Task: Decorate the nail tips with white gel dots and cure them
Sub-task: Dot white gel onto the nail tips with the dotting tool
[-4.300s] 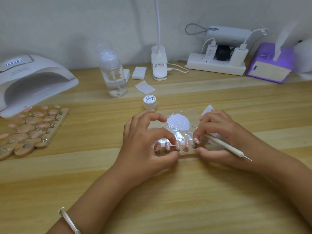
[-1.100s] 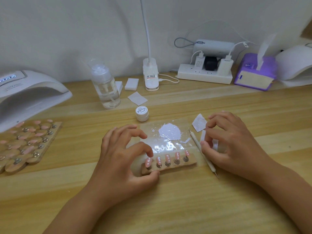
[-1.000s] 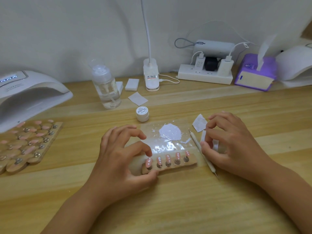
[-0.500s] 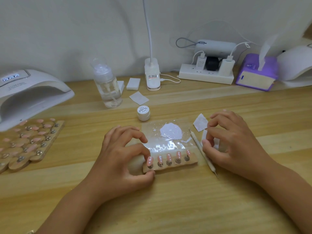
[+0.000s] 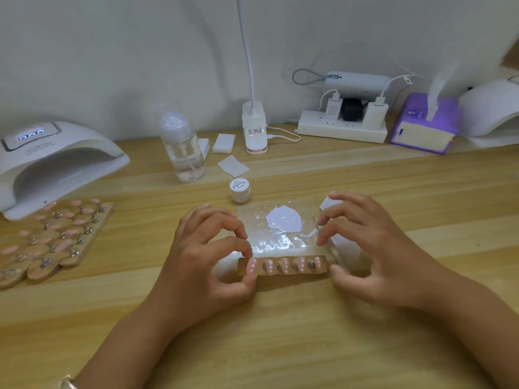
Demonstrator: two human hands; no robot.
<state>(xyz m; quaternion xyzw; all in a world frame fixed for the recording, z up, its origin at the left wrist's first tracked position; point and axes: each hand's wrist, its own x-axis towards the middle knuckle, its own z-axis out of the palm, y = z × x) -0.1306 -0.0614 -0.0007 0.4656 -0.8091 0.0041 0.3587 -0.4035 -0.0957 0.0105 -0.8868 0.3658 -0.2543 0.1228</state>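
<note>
Now my left hand (image 5: 207,262) pinches the left end of the wooden strip (image 5: 322,265), fingers narrow, thumb in front and forefinger behind. Pink nail tips (image 5: 269,267) with white dots sit in a row on the strip, which lies on the counter (image 5: 280,346). My right hand (image 5: 379,256) sets its thumb against the strip's right end, fingers curled; whether they grip I cannot tell. Just behind the strip lies clear film (image 5: 252,220) bearing a white gel puddle (image 5: 283,223).
</note>
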